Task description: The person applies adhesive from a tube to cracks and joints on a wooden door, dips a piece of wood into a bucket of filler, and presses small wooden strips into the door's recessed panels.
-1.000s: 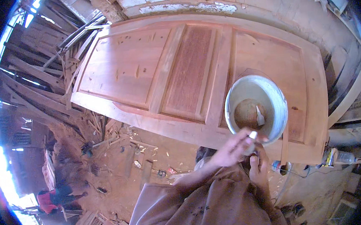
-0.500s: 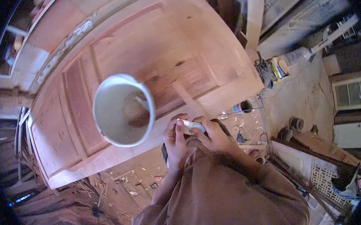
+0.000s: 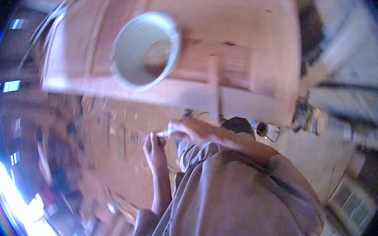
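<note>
We see a small white tube (image 3: 162, 134), slim and pale, lying sideways between our two hands, in front of the near edge of the wooden door (image 3: 272, 59). It is blurry, so we cannot make out its tip. Our right hand (image 3: 186, 129) has its fingers curled around it. Our left hand (image 3: 154, 148) is bent nearly closed at its left end; we cannot tell if it grips. Farther off, a big whitish bucket (image 3: 128, 52) sits on the door.

The small bottle (image 3: 161, 134) is white, the bucket (image 3: 133, 56) pale grey-white. The wooden door (image 3: 261, 29) is pinkish brown, the shirt (image 3: 233, 194) greyish brown.
</note>
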